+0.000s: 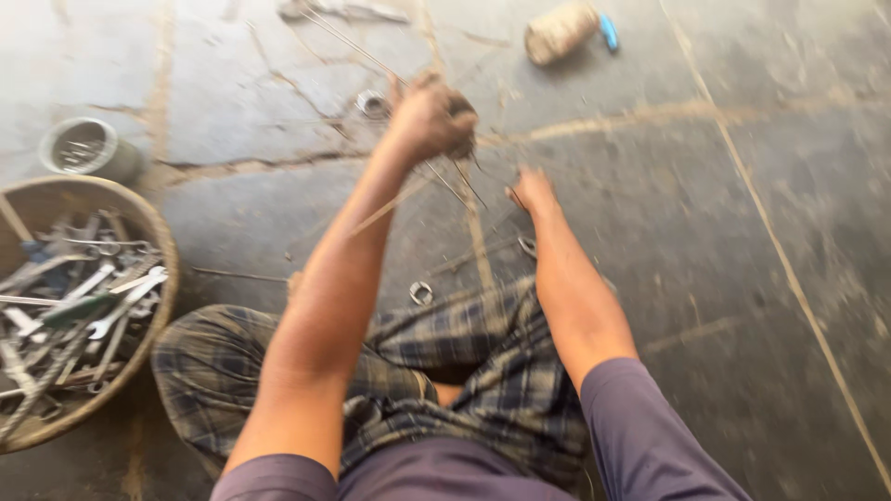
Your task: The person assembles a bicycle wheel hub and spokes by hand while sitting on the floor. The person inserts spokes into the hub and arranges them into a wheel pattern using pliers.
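Hands: left (432, 116) grips thin rods (455, 181), right (532, 192) touches them.

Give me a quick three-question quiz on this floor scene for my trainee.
1. True or false: the left hand is closed around thin metal wires.
2. Where does the round basket of wrenches sit? A) on the person's left B) on the person's right C) on the lap
3. Fill in: the right hand reaches down to the stone ____.

Key: 1 true; 2 A; 3 floor. The picture is blurred, so whether the right hand grips anything cannot be told.
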